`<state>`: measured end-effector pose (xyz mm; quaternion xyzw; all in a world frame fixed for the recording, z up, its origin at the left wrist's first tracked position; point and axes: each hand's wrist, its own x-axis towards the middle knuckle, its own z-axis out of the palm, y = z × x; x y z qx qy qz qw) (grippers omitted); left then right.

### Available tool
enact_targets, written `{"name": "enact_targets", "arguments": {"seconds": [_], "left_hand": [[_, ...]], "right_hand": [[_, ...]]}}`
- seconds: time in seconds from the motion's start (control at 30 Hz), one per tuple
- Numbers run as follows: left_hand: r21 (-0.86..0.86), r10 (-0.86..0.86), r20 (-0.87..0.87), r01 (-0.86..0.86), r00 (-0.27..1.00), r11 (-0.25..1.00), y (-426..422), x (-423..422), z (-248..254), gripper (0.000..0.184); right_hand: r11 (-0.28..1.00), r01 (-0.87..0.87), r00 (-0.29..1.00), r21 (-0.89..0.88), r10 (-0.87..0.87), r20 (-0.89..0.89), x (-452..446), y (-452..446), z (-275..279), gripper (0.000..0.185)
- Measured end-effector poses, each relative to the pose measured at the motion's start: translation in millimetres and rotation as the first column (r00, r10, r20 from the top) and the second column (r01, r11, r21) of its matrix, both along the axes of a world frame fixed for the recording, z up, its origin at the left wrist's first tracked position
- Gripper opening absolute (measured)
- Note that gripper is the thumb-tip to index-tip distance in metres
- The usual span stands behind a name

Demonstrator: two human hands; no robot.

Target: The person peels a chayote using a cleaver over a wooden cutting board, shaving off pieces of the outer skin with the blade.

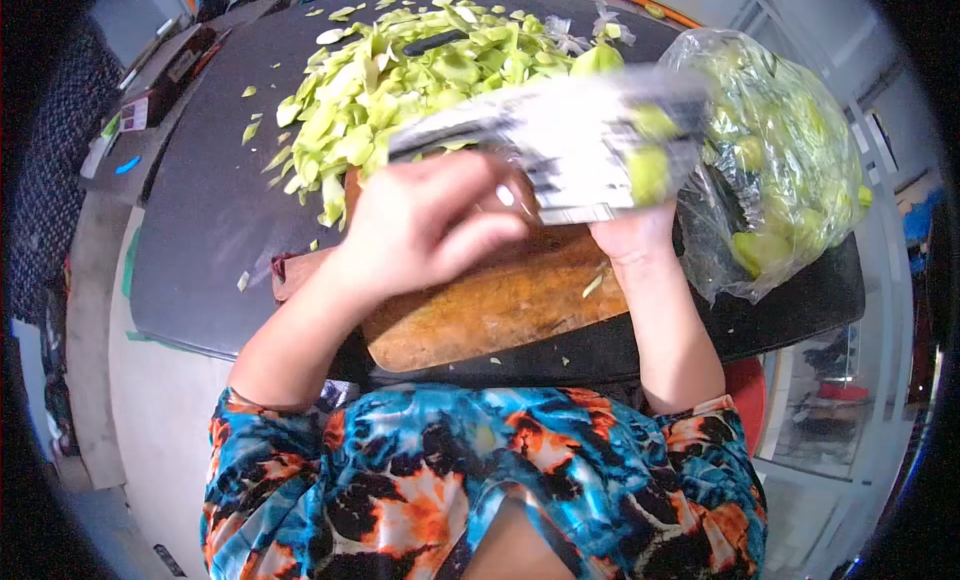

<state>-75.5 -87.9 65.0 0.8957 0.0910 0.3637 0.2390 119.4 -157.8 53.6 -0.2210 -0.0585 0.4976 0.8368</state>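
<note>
Blurry white obj point(580, 160) part-hides R hand point(638, 234), L hand point(425, 212) alongside.

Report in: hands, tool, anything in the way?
Left hand curled at blurred flat tool. Right hand partly hidden behind it. Pale green slices heaped beyond. Wooden cutting board below; plastic bag close at right.
</note>
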Motion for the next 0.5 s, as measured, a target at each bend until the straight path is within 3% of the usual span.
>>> {"name": "enact_targets", "arguments": {"seconds": [0.03,0.07,0.13,0.27,0.37,0.43,0.47,0.5], "left_hand": [[0.047,-0.077,0.008,0.076,0.997,0.996,-5,4,2,0.028],[0.096,-0.154,0.012,0.152,0.988,0.984,-9,6,3,0.029],[0.184,-0.113,-0.157,0.142,0.981,0.973,-14,0,6,0.041],[0.252,-0.107,-0.045,0.115,0.993,0.961,-11,8,-5,0.030],[0.174,-0.091,-0.227,0.133,0.970,0.976,-14,2,3,0.039],[0.167,-0.063,-0.189,0.096,0.980,0.981,-7,3,-1,0.038],[0.162,-0.048,-0.169,0.076,0.984,0.984,-3,4,-3,0.037],[0.054,0.130,-0.177,-0.122,0.976,0.991,2,1,1,0.029]], "right_hand": [[0.982,-0.162,0.984,0.101,0.152,0.096,8,1,-21,0.052],[0.963,-0.246,0.968,0.110,0.238,0.084,22,-3,-33,0.052],[0.904,-0.406,0.914,0.130,0.401,0.063,19,-13,-12,0.051],[0.846,-0.457,0.890,0.275,0.435,0.139,9,-14,-7,0.040],[0.865,-0.436,0.900,0.249,0.419,0.120,8,-16,-7,0.040],[0.879,-0.447,0.895,0.164,0.442,0.068,18,-11,-12,0.043],[0.904,-0.413,0.906,0.115,0.394,0.157,18,-11,-13,0.045],[0.925,-0.374,0.904,0.069,0.347,0.249,16,-12,-12,0.046]]}}
